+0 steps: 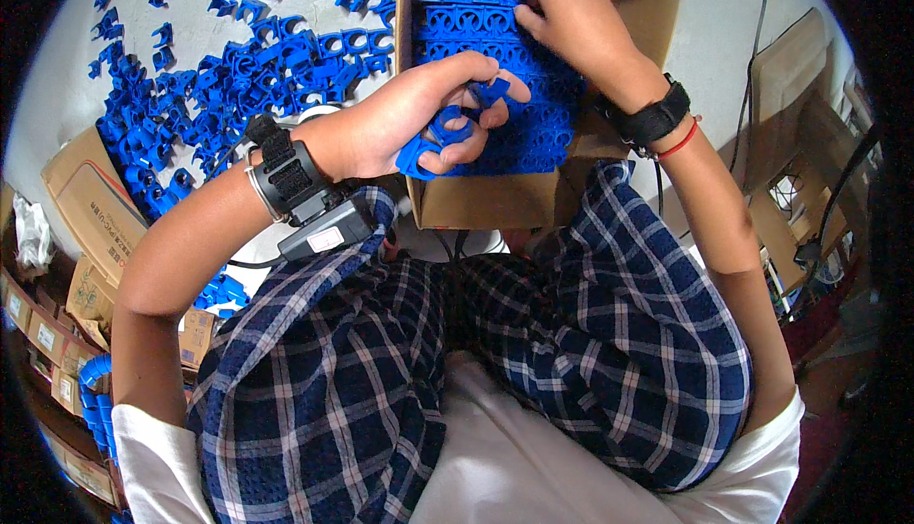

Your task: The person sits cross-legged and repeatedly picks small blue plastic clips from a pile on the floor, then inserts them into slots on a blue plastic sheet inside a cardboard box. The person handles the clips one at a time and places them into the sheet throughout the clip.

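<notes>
Several loose blue plastic pipe clips (pixel 449 126) are gathered in my left hand (pixel 409 115), its fingers curled round them above the near left part of an open cardboard box (pixel 495 202). Rows of matching blue clips (pixel 466 19) line the inside of the box, packed side by side. Over the far part of the box, my right hand (pixel 571 24) has its fingers bent and drawn together at a row. Its fingertips touch or nearly touch the clips there; whatever they may pinch is hidden.
A large heap of loose blue clips (pixel 257 72) spreads over the pale surface left of the box. A flattened cardboard carton (pixel 90 205) leans at the left, near shelved boxes (pixel 46 334). Dark cables (pixel 752 58) hang at the right. My plaid-covered legs lie just below the box.
</notes>
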